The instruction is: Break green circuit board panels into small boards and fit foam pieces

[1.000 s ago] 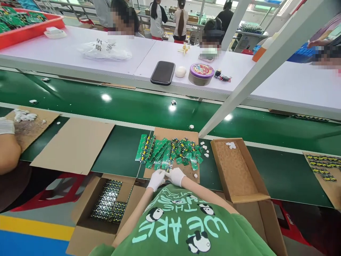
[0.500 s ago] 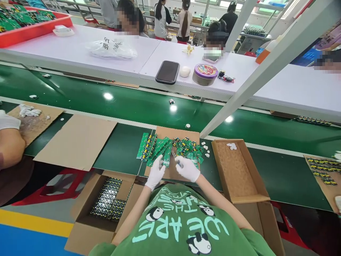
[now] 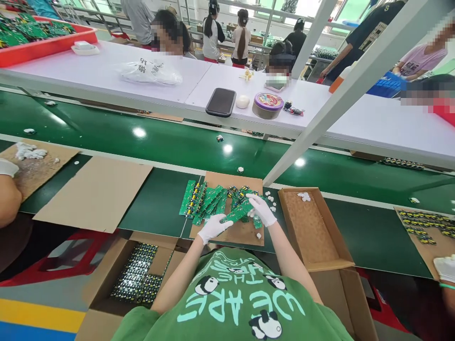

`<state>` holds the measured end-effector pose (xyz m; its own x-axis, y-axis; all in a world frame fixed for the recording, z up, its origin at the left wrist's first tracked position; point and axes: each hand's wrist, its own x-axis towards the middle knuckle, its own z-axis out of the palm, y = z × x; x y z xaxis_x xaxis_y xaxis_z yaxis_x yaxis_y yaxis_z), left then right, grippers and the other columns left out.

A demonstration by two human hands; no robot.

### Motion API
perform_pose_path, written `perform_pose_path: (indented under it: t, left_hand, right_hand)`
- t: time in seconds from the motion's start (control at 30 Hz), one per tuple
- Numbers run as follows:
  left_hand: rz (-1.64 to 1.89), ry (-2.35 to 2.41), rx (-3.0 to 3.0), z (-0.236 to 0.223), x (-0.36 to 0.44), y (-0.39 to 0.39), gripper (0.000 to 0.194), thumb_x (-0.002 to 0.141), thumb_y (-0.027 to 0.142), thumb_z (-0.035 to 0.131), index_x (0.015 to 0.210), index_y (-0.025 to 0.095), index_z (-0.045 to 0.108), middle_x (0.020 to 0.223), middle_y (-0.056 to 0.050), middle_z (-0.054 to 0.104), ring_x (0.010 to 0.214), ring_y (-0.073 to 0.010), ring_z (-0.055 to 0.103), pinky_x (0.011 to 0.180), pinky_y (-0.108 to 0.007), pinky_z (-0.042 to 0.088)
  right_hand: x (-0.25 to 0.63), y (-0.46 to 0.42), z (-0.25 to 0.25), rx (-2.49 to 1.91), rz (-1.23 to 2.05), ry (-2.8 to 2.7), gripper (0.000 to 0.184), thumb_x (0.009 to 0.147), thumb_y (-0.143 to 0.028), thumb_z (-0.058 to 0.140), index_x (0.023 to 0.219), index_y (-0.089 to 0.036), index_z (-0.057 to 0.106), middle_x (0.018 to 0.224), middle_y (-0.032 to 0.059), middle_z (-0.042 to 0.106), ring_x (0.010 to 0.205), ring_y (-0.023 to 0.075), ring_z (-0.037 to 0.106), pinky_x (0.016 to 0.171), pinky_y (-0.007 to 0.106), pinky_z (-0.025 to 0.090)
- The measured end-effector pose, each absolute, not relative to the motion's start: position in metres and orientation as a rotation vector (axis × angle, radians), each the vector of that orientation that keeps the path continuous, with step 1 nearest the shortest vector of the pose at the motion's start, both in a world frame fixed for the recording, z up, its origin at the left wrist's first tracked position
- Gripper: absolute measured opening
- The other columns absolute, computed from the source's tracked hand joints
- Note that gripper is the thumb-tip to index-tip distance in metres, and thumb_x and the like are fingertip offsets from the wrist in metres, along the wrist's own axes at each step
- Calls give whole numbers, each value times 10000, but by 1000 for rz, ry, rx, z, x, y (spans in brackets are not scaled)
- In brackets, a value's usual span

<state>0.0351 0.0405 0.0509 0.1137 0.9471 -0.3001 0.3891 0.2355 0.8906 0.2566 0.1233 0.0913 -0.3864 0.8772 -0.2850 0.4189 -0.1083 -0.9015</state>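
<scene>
A long green circuit board strip (image 3: 237, 212) slants between my gloved hands, above a piece of cardboard on the bench. My left hand (image 3: 214, 228) is closed on its lower left end. At the upper right end my right hand (image 3: 262, 210) has its fingers closed round the strip. Just beyond lies a heap of small circuit boards (image 3: 233, 191), partly hidden by the strip and my right hand. To the left are overlapping green board strips (image 3: 212, 201) and an upright row of boards with yellow parts (image 3: 195, 199). Several small white pieces (image 3: 272, 199) lie right of the heap.
A shallow cardboard tray (image 3: 313, 227) stands at right; a cardboard box (image 3: 103, 270) of boards sits low at left. A flat cardboard sheet (image 3: 95, 192) lies on the bench. A slanted white post (image 3: 305, 128) rises ahead by the green conveyor (image 3: 170, 137). Co-workers sit on both sides.
My hands, apart before over the cardboard, now hold a green circuit board strip between them. My right hand has moved up and right. A small white piece now shows on the cardboard's near edge.
</scene>
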Motion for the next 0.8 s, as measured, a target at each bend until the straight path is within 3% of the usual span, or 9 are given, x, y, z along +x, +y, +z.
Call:
perform_pose_path:
  t: [0.13,0.27,0.57,0.7,0.8]
  left_hand:
    - [657,1566,1354,50,30,31,357,710,512,660,618,168,636,636,-14,607,685,-196,539,665,-276,398]
    - [664,1663,1339,46,24,22,386,770,514,579,589,174,603,594,-6,574,645,-180,509,634,-268,371]
    - [711,1908,1212,45,14,21,364,770,494,587,580,184,589,606,-38,588,683,-194,529,663,-273,367]
    - [713,1945,1170,49,10,24,377,745,501,609,536,197,533,593,-38,565,676,-195,521,645,-271,351]
    - [716,1941,1151,53,11,27,443,757,507,589,470,215,421,507,-5,462,601,-173,468,590,-270,310]
  right_hand:
    - [245,132,84,-1478,1470,-2008,385,862,-500,509,1006,-180,665,663,7,644,470,120,572,467,230,438]
    - [226,138,87,-1481,1207,-2267,299,827,-485,584,824,-199,672,808,16,683,688,149,606,644,255,444]
    - [191,139,85,-1580,705,-2483,419,893,-576,494,1048,-225,661,976,101,694,877,233,623,703,283,385]
    - [187,132,80,-1576,651,-2448,441,895,-574,494,1045,-195,662,929,125,687,870,246,624,726,288,374]
    - [186,127,77,-1575,678,-2372,386,893,-528,516,988,-187,669,906,130,680,891,256,617,761,300,379]
